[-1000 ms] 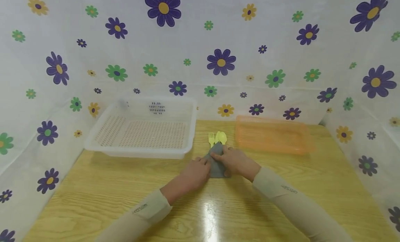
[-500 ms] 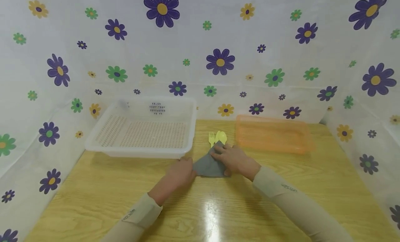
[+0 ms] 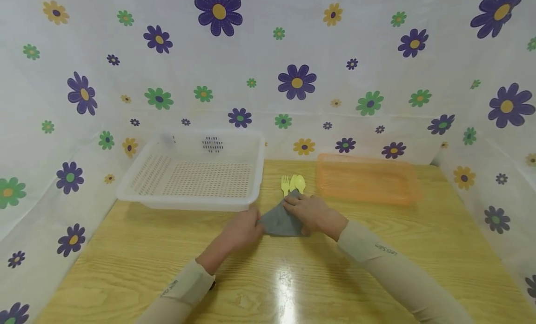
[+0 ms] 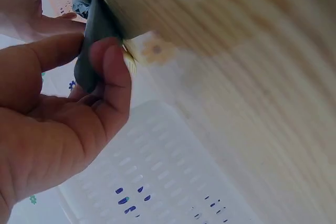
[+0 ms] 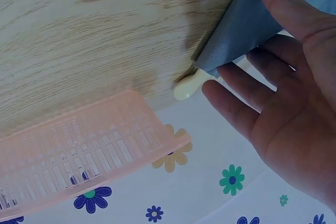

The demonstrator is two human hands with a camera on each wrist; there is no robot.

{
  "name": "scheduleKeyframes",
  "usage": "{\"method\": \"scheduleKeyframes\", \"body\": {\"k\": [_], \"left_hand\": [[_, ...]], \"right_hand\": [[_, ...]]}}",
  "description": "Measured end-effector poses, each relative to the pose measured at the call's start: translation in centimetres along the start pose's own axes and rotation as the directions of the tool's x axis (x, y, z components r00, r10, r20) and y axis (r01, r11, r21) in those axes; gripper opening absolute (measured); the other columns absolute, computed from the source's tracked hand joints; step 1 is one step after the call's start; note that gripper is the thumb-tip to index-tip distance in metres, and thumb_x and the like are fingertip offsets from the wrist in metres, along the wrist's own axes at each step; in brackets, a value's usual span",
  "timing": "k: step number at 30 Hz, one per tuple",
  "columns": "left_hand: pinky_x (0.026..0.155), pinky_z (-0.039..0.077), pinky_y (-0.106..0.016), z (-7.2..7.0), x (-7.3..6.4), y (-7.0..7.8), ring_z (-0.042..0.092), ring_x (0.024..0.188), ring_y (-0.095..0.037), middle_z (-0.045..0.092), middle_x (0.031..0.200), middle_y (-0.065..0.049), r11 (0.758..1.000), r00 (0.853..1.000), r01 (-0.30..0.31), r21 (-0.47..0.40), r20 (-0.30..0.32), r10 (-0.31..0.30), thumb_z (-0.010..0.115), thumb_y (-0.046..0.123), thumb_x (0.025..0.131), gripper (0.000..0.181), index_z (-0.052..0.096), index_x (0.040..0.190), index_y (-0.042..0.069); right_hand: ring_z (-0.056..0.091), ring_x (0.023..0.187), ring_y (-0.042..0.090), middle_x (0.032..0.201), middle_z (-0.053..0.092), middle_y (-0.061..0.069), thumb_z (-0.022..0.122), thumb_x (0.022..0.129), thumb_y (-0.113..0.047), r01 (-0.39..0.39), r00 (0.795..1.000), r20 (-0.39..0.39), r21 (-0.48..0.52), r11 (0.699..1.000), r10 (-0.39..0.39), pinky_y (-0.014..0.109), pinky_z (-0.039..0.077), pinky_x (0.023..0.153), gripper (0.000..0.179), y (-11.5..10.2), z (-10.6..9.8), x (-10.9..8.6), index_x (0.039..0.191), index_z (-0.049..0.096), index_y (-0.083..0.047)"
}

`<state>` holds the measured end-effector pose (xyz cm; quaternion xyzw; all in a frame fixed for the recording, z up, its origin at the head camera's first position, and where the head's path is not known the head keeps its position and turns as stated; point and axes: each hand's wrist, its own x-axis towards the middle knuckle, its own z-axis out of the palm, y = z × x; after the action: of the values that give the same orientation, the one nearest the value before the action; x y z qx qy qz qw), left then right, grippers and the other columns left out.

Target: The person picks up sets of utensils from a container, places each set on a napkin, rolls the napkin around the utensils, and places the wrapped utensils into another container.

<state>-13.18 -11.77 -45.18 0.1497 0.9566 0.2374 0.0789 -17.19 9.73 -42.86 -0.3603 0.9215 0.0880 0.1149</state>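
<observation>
A grey cloth napkin (image 3: 280, 221), folded to a triangular shape, lies on the table over the handles of yellow-green cutlery. A fork (image 3: 285, 183) and a spoon (image 3: 300, 183) stick out past its far tip, with another piece partly hidden between them. My left hand (image 3: 240, 232) pinches the napkin's left corner between thumb and fingers; in the left wrist view that corner (image 4: 90, 72) hangs slightly lifted. Across the napkin's right side rests my right hand (image 3: 316, 213), its fingers fairly straight and pressing on the cloth. The right wrist view shows a spoon's bowl (image 5: 186, 87) beyond the fingertips.
A white perforated basket (image 3: 197, 205) stands at the back left, close to my left hand. An orange slotted basket (image 3: 368, 198) sits at the back right. Flower-printed white sheeting (image 3: 259, 49) encloses the wooden table (image 3: 335, 287) at the back and sides.
My left hand has moved left from the napkin's middle, drawing its left corner outward, so the cloth spreads wider. The right hand has stayed on the cloth, its fingers shifting slightly.
</observation>
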Motion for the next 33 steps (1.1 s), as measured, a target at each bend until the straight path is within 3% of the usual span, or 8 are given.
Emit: {"method": "scheduleKeyframes", "body": {"k": [2,6,9,13,18,23,29,33], "left_hand": [[0.051,0.039,-0.032,-0.1,0.1,0.2,0.048,0.056,-0.017,0.052,0.07,-0.005,0.995,1.0,-0.001,-0.103,-0.007,0.0,0.055,0.009,0.096,0.013,0.051,0.105,0.002],[0.047,0.036,-0.028,0.0,0.1,0.6,0.044,0.05,-0.012,0.054,0.067,-0.001,0.984,0.997,-0.032,-0.173,-0.068,0.02,0.055,0.007,0.097,0.023,0.052,0.12,0.001],[0.046,0.037,-0.026,0.3,0.0,1.1,0.045,0.051,-0.01,0.057,0.07,-0.002,0.986,0.984,-0.098,-0.135,-0.159,0.076,0.058,0.005,0.096,0.023,0.054,0.119,0.002],[0.049,0.04,-0.024,0.5,-0.2,2.2,0.049,0.058,-0.01,0.061,0.079,-0.005,0.985,0.954,-0.168,-0.039,-0.259,0.153,0.062,0.003,0.094,0.025,0.055,0.119,0.002],[0.049,0.041,-0.024,0.5,-0.2,3.5,0.051,0.06,-0.012,0.063,0.083,-0.005,0.981,0.934,-0.19,0.025,-0.303,0.189,0.063,0.004,0.094,0.026,0.055,0.119,0.003],[0.048,0.039,-0.024,0.6,-0.5,3.9,0.053,0.06,-0.012,0.064,0.081,-0.004,0.979,0.915,-0.199,0.047,-0.35,0.202,0.064,0.006,0.093,0.025,0.056,0.117,0.006],[0.043,0.033,-0.023,0.3,-0.9,3.9,0.042,0.05,-0.009,0.058,0.071,0.0,0.985,0.918,-0.162,0.064,-0.356,0.174,0.061,0.007,0.094,0.024,0.058,0.118,0.006],[0.04,0.027,-0.023,0.3,-1.0,3.7,0.033,0.044,-0.007,0.049,0.062,0.003,0.984,0.912,-0.15,0.092,-0.371,0.174,0.061,0.005,0.092,0.023,0.058,0.115,0.007]], "right_hand": [[0.043,0.138,0.032,0.155,0.04,0.008,0.087,0.078,-0.024,0.004,1.0,-0.001,0.011,1.0,-0.004,0.051,0.05,0.095,0.085,0.1,0.0,0.0,0.15,0.043,-0.01],[0.045,0.136,0.033,0.154,0.041,0.008,0.087,0.077,-0.024,0.008,1.0,-0.002,0.017,1.0,-0.008,0.049,0.052,0.092,0.085,0.0,-0.1,0.0,0.149,0.044,-0.013],[0.045,0.136,0.032,0.155,0.04,0.008,0.087,0.077,-0.025,-0.004,1.0,0.015,0.002,1.0,0.004,0.049,0.051,0.094,0.087,0.0,-0.2,0.1,0.15,0.043,-0.013],[0.044,0.137,0.031,0.156,0.038,0.007,0.087,0.077,-0.027,-0.032,0.999,0.039,-0.015,0.999,0.032,0.05,0.049,0.098,0.088,-0.2,-0.3,0.3,0.151,0.042,-0.013],[0.043,0.138,0.031,0.157,0.037,0.005,0.087,0.078,-0.026,-0.054,0.998,0.043,0.0,0.999,0.054,0.052,0.047,0.1,0.088,-0.2,-0.1,0.5,0.152,0.041,-0.013],[0.041,0.14,0.031,0.158,0.037,0.003,0.086,0.079,-0.027,-0.053,0.998,0.04,0.01,0.999,0.052,0.051,0.047,0.1,0.089,-0.1,0.3,0.7,0.153,0.038,-0.013],[0.043,0.138,0.031,0.155,0.039,0.004,0.087,0.078,-0.028,-0.053,0.998,0.043,0.001,0.999,0.052,0.049,0.048,0.099,0.089,-0.3,0.0,0.7,0.152,0.04,-0.01],[0.044,0.136,0.032,0.153,0.041,0.007,0.087,0.077,-0.029,-0.05,0.998,0.034,-0.024,0.998,0.05,0.048,0.048,0.099,0.088,-0.4,-0.1,0.7,0.15,0.042,-0.008]]}}
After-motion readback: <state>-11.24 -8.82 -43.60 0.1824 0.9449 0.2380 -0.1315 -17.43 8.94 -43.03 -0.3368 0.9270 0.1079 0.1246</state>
